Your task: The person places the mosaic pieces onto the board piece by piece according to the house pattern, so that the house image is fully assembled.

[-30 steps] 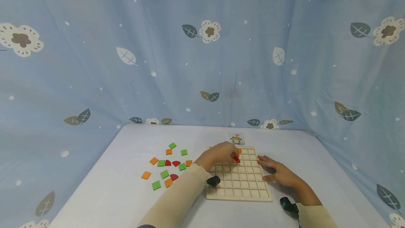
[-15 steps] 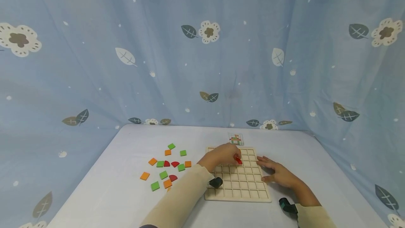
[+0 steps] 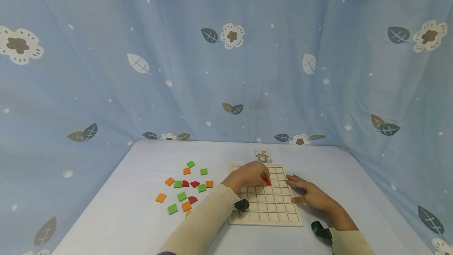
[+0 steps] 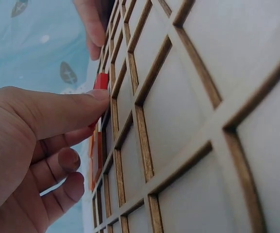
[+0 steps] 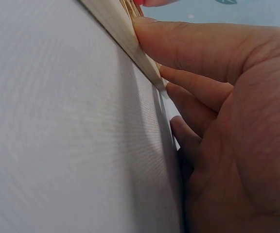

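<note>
My left hand (image 3: 250, 173) reaches over the upper part of a wooden grid board (image 3: 263, 207). Between its thumb and forefinger it pinches a red tile (image 3: 267, 180), tilted at the edge of a grid cell; the left wrist view shows the tile (image 4: 100, 81) close against the dividers. Just beyond it, an orange piece (image 4: 95, 155) sits in the grid. My right hand (image 3: 311, 194) rests at the board's right edge, its fingers extended and thumb tip touching the rim in the right wrist view. The left hand hides some upper cells.
Left of the board lie scattered green square tiles (image 3: 172, 209), orange square tiles (image 3: 161, 197) and red quarter-round tiles (image 3: 192, 200). A small pattern card (image 3: 263, 156) lies behind the board. A blue patterned curtain (image 3: 226, 70) closes off the white table's back and sides.
My left hand has shifted slightly right and down on the board with the red tile, which leans at a different angle. The right hand stays at the board's edge.
</note>
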A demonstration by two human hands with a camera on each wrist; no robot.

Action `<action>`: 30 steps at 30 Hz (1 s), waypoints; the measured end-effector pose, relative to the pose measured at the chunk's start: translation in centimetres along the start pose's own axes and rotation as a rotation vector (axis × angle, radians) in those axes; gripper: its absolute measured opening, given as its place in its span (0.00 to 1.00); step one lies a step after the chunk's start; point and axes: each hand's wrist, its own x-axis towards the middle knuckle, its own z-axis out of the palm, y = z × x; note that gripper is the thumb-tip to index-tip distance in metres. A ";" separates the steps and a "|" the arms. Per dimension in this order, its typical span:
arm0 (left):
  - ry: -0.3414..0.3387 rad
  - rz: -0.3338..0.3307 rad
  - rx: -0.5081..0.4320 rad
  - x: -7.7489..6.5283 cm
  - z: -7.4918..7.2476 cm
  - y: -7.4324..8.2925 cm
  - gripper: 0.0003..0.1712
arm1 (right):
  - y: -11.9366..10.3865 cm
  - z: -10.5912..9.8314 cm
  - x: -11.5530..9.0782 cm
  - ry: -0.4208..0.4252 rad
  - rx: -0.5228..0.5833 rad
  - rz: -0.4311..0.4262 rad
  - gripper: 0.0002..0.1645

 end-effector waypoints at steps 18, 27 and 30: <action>-0.004 0.022 0.034 0.3 0.5 0.3 0.05 | 0.0 -0.1 0.0 0.001 -0.032 0.007 0.45; 0.000 -0.008 0.044 0.1 0.3 0.8 0.06 | -0.1 -0.1 0.0 0.000 -0.029 0.009 0.45; 0.008 -0.004 0.038 0.1 0.4 0.6 0.07 | -0.1 0.0 0.0 -0.004 -0.035 0.007 0.45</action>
